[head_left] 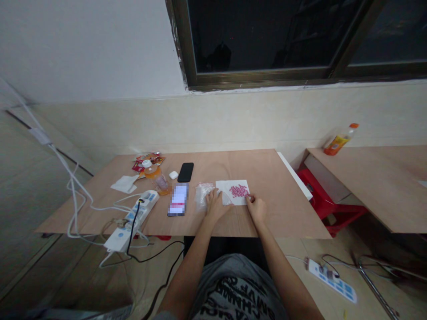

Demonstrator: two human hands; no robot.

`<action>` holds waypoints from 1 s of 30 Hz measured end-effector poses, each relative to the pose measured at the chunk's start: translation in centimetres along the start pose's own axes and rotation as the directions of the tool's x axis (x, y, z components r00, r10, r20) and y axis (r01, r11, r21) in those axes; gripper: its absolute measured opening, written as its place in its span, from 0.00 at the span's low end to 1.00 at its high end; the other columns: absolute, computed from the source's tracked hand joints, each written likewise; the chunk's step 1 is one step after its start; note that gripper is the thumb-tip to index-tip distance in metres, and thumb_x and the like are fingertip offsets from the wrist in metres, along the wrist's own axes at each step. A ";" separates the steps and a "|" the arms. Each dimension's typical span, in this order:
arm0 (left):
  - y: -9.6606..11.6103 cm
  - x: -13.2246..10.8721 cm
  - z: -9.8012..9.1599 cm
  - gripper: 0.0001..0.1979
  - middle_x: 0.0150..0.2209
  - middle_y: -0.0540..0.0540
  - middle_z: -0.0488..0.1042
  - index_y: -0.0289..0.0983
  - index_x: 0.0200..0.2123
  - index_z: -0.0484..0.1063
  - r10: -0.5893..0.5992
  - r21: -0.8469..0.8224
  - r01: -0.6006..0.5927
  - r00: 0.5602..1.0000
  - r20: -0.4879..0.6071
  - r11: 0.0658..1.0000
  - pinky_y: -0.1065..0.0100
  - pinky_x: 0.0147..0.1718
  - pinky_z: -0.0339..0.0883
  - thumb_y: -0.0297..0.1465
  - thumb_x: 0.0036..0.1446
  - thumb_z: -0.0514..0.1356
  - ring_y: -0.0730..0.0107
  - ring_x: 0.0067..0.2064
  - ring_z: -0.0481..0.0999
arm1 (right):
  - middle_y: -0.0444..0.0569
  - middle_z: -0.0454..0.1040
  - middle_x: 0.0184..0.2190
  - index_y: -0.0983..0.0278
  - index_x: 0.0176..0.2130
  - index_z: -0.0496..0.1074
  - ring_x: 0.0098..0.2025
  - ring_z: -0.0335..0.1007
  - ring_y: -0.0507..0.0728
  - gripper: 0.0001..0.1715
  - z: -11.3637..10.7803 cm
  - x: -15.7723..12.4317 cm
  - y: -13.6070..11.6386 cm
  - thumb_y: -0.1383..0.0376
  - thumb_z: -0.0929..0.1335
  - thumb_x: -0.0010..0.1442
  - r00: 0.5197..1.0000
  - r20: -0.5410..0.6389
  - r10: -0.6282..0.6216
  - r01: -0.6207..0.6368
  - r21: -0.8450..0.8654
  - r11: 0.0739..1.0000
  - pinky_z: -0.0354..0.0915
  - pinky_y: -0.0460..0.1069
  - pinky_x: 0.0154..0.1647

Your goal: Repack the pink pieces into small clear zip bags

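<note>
Pressing beside a clear plastic bag (203, 195), the left hand (215, 205) lies with its fingers (218, 194) loose and flat against the left edge of a white paper sheet (222, 189). The right hand (257, 210) pinches the sheet's near corner. Small pink pellets (239, 191) lie heaped on the sheet, inside its edges. Bare worktop (276, 186) spreads to the right, and its near edge runs below both hands.

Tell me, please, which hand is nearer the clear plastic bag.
Left. The left hand lies at the clear plastic bag's right edge; the right hand is farther right, beyond the white paper.
</note>
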State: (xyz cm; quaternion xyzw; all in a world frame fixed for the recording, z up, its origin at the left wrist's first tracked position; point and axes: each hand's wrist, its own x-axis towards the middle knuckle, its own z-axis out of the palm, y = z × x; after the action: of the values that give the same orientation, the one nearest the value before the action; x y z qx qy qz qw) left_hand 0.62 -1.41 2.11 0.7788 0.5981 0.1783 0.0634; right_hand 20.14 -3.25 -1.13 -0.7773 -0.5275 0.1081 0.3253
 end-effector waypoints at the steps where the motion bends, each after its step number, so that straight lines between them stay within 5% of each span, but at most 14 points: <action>1: 0.0 0.0 0.0 0.31 0.59 0.37 0.61 0.39 0.51 0.68 0.003 -0.005 -0.003 1.000 0.000 1.000 0.48 0.57 0.49 0.50 0.47 0.63 0.46 0.60 0.56 | 0.51 0.75 0.24 0.65 0.41 0.78 0.25 0.70 0.56 0.21 0.0 0.0 0.0 0.55 0.63 0.60 1.000 0.001 -0.001 0.001 0.003 1.000 0.52 0.46 0.25; 15: 1.8 -0.6 1.3 0.30 0.53 0.41 0.63 0.44 0.58 0.63 -0.009 -0.154 -0.005 0.996 -0.094 0.988 0.54 0.54 0.57 0.48 0.54 0.59 0.52 0.54 0.62 | 0.52 0.76 0.26 0.64 0.39 0.77 0.25 0.70 0.55 0.19 -0.2 -0.2 -0.3 0.56 0.63 0.60 1.000 -0.002 -0.017 0.017 -0.018 1.000 0.52 0.46 0.25; 30: 0.3 -0.1 2.9 0.28 0.49 0.43 0.65 0.41 0.54 0.64 0.006 -0.441 -0.063 0.992 -0.129 0.895 0.59 0.53 0.63 0.41 0.52 0.64 0.60 0.52 0.66 | 0.51 0.76 0.28 0.63 0.42 0.76 0.28 0.71 0.55 0.21 -0.7 -0.3 -1.3 0.54 0.62 0.62 0.997 0.054 0.050 -0.044 -0.106 0.993 0.51 0.45 0.26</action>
State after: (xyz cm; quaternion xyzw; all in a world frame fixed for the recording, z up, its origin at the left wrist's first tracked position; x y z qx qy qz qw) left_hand 1.93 -1.24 -0.51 0.7417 0.5303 0.3592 0.1991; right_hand 19.42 -3.50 0.19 -0.8022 -0.5231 0.1098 0.2662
